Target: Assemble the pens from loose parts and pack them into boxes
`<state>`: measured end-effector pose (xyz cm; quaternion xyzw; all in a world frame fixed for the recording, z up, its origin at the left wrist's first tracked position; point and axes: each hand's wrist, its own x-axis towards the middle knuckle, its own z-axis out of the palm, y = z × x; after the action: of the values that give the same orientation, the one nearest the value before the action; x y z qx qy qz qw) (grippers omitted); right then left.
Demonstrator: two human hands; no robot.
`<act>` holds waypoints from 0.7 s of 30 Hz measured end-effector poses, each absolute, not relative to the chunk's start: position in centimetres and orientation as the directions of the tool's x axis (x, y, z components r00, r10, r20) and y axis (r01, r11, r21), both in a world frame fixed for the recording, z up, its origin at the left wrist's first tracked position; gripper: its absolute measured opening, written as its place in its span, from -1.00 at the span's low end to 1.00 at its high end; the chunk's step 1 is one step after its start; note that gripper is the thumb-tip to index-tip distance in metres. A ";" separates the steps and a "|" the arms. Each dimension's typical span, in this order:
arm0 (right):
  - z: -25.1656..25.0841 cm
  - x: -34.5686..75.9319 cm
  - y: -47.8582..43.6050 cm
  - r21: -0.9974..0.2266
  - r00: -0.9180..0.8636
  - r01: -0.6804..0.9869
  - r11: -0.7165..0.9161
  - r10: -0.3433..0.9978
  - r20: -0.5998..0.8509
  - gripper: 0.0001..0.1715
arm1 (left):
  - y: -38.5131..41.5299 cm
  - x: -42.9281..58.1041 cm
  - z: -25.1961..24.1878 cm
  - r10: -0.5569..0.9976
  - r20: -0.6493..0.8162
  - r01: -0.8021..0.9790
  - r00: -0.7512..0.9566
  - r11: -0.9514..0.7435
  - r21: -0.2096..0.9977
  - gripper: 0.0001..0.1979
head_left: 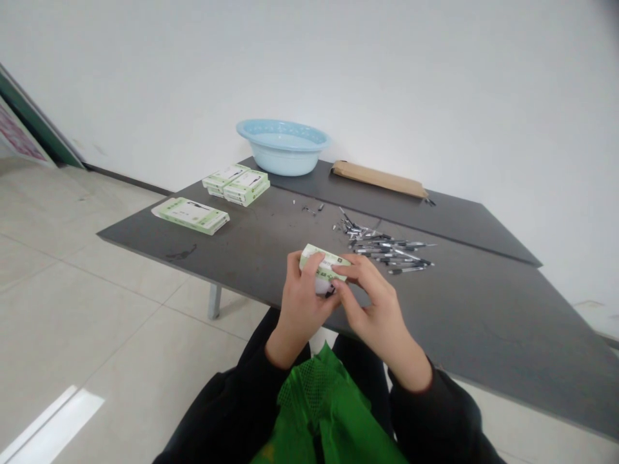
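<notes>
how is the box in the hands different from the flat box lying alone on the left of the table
The held box is up off the table, gripped at its ends by the left hand and right hand; the lone flat box rests untouched on the table. The held box is largely hidden by fingers, while the flat box shows its whole top face. The flat box looks wider. Both are pale green and white.

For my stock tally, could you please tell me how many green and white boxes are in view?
4: one held in both hands, one lying alone at the table's left edge, and two side by side in front of the blue basin. Stacked ones may be hidden.
</notes>
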<state>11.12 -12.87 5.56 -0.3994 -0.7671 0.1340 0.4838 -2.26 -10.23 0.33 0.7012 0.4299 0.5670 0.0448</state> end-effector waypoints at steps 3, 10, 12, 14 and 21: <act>4.8 10.9 -12.8 -0.648 -0.206 0.465 0.602 0.786 0.582 -0.75 | -10.1 -2.1 -0.3 0.665 0.746 0.544 -0.020 -0.619 0.567 -0.37; 1.1 10.9 -12.7 -0.808 0.014 0.324 0.492 0.851 0.525 -0.33 | -10.2 -2.8 -1.4 0.841 0.535 0.483 -0.087 -0.434 0.761 0.11; 0.2 11.5 -12.8 -0.812 0.070 0.361 0.459 0.855 0.514 -0.52 | -10.3 -3.4 -0.6 0.765 0.616 0.525 -0.189 -0.452 0.721 0.06; -0.5 12.0 -13.0 -0.804 0.086 0.384 0.453 0.850 0.520 -0.68 | -10.0 -4.0 -0.1 0.678 0.673 0.537 -0.296 -0.464 0.704 -0.05; -2.8 12.1 -14.0 -0.759 0.021 0.465 0.456 0.851 0.524 -0.81 | -8.0 -5.0 -2.2 0.751 0.580 0.567 -0.315 -0.341 0.750 -0.25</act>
<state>12.13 -14.03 -2.79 -0.4876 -0.6749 0.1852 0.5220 -4.98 -7.98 -2.24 0.5797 0.5685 0.5783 0.0797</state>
